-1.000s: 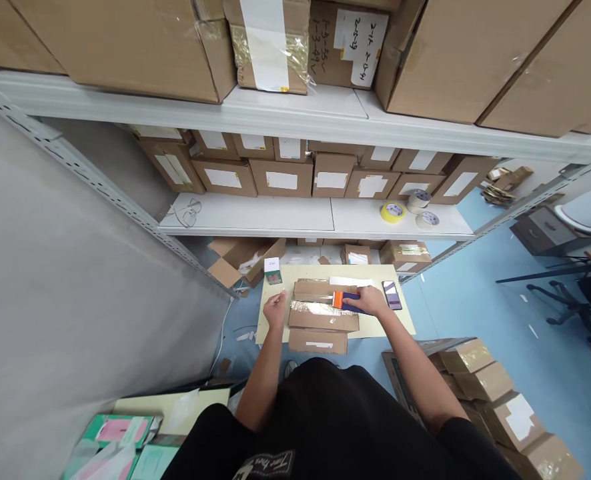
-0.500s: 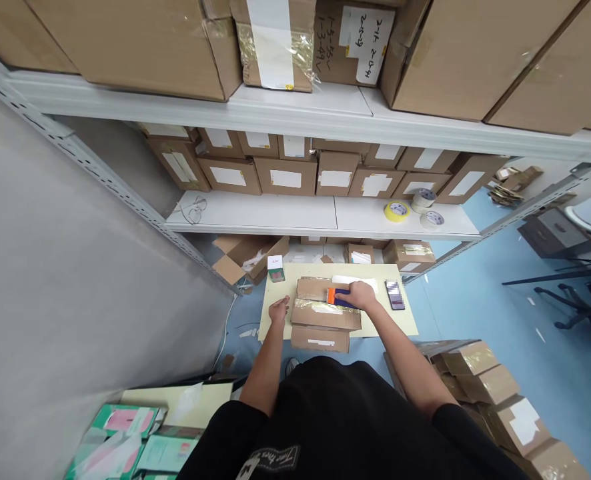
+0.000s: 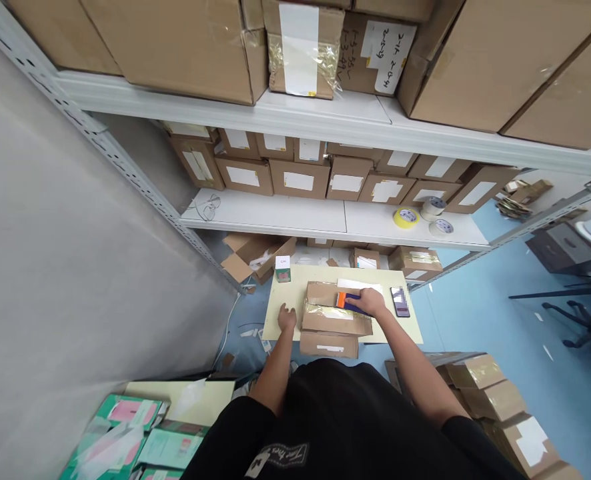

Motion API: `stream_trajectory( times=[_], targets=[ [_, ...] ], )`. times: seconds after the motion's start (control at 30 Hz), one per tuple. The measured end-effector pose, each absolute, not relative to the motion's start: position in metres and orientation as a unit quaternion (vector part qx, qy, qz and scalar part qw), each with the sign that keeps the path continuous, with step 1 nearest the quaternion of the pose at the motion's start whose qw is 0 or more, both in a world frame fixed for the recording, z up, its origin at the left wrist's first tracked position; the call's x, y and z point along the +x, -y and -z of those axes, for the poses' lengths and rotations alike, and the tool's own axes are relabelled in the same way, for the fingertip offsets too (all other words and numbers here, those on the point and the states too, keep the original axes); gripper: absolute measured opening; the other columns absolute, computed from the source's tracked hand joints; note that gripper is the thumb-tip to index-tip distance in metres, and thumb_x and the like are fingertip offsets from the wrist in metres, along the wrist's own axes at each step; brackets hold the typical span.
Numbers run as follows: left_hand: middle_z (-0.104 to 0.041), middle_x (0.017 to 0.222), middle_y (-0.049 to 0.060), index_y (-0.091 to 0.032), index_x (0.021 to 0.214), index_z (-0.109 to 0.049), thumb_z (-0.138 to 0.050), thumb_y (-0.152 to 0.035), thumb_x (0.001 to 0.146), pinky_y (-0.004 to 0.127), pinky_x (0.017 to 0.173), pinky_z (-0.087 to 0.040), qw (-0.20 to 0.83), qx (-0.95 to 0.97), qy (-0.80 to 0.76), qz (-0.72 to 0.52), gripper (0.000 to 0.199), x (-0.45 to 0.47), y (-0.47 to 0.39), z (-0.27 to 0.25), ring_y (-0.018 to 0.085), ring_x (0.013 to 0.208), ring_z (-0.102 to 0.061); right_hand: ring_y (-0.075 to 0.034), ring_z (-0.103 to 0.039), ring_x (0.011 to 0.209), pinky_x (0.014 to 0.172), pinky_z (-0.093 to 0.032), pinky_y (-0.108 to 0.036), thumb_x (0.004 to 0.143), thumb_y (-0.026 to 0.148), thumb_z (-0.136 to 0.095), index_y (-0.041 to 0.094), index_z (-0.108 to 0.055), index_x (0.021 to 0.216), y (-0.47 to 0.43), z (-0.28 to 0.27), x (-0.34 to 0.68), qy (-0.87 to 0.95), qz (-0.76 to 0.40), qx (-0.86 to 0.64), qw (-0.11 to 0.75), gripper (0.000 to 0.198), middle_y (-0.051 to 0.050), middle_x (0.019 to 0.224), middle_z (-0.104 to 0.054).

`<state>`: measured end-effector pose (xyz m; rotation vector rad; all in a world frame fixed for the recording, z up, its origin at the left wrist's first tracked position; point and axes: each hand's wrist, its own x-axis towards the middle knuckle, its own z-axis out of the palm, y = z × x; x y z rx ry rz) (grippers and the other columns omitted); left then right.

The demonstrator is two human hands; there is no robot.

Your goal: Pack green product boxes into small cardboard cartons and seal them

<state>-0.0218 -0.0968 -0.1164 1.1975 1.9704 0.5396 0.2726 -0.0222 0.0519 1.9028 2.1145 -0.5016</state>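
Observation:
My right hand point(image 3: 372, 302) grips the dark blue handle of a scraper point(image 3: 346, 301) with an orange head. The scraper sits over the far part of a cardboard box point(image 3: 331, 323), near its shiny tape. That box lies on a pale yellow board point(image 3: 277, 293), and a near flap or panel with torn white paper point(image 3: 329, 349) extends toward me. To the left of the box, my left hand point(image 3: 287, 317) is empty, its fingers apart, and does not appear to touch the box. Whether the scraper's edge touches the cardboard is too small to tell.
A small white-and-green box point(image 3: 283, 269) stands at the board's far left; a phone point(image 3: 400, 301) lies at its right. Tape rolls point(image 3: 406, 217) rest on the white shelf point(image 3: 275, 215) before several labelled boxes. Stacked cartons point(image 3: 495, 393) stand right, green packages point(image 3: 140, 433) left.
My view has shifted slightly, moving the scene right and down. My left hand's fingers have spread, and it sits slightly lower beside the box. My right hand stays over the box with the scraper.

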Motion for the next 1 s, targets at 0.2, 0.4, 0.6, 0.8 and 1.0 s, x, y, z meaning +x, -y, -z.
stream_trajectory(
  times=[0.2,0.4,0.6,0.8,1.0],
  targets=[
    [-0.028,0.172,0.009,-0.029,0.160,-0.042,-0.078,-0.052,0.078,0.038,0.109,-0.047,0.395,0.610,-0.642,-0.244,0.092,-0.025,0.083,0.084,0.032,0.137,-0.055,-0.032,-0.075,0.099,0.076,-0.052,-0.032,0.085,0.082,-0.058,0.014,-0.081,0.097,0.024,-0.058,0.273,-0.731,0.157,0.650,0.133,0.073,-0.022,0.104,-0.079],
    [-0.012,0.176,0.010,-0.028,0.159,-0.044,-0.094,-0.036,0.061,0.038,0.116,-0.043,0.403,0.683,-0.597,-0.124,0.110,-0.016,0.064,0.076,0.038,0.149,-0.043,-0.033,-0.074,0.100,0.077,-0.053,-0.032,0.083,0.081,-0.062,0.012,-0.079,0.103,0.029,-0.057,0.274,-0.727,0.146,0.655,0.145,0.074,-0.023,0.110,-0.077],
    [-0.009,0.176,0.012,-0.031,0.162,-0.036,-0.093,-0.039,0.064,0.039,0.115,-0.042,0.452,0.658,-0.594,-0.102,0.114,-0.020,0.062,0.084,0.038,0.152,-0.038,-0.031,-0.073,0.100,0.077,-0.052,-0.032,0.082,0.082,-0.062,0.013,-0.079,0.104,0.030,-0.051,0.286,-0.732,0.166,0.645,0.147,0.074,-0.022,0.112,-0.077],
    [-0.032,0.170,0.014,-0.028,0.155,-0.049,-0.092,-0.040,0.062,0.041,0.116,-0.040,0.486,0.627,-0.587,-0.160,0.103,-0.027,0.063,0.087,0.039,0.148,-0.043,-0.028,-0.074,0.094,0.073,-0.048,-0.030,0.082,0.084,-0.059,0.016,-0.079,0.096,0.024,-0.050,0.302,-0.743,0.194,0.623,0.151,0.072,-0.017,0.102,-0.079],
    [-0.033,0.169,0.011,-0.033,0.157,-0.046,-0.089,-0.041,0.065,0.045,0.118,-0.037,0.489,0.629,-0.584,-0.153,0.102,-0.028,0.064,0.090,0.039,0.151,-0.038,-0.027,-0.073,0.093,0.072,-0.047,-0.029,0.082,0.086,-0.058,0.017,-0.079,0.095,0.023,-0.047,0.309,-0.754,0.195,0.610,0.145,0.073,-0.016,0.103,-0.079]
  ],
)
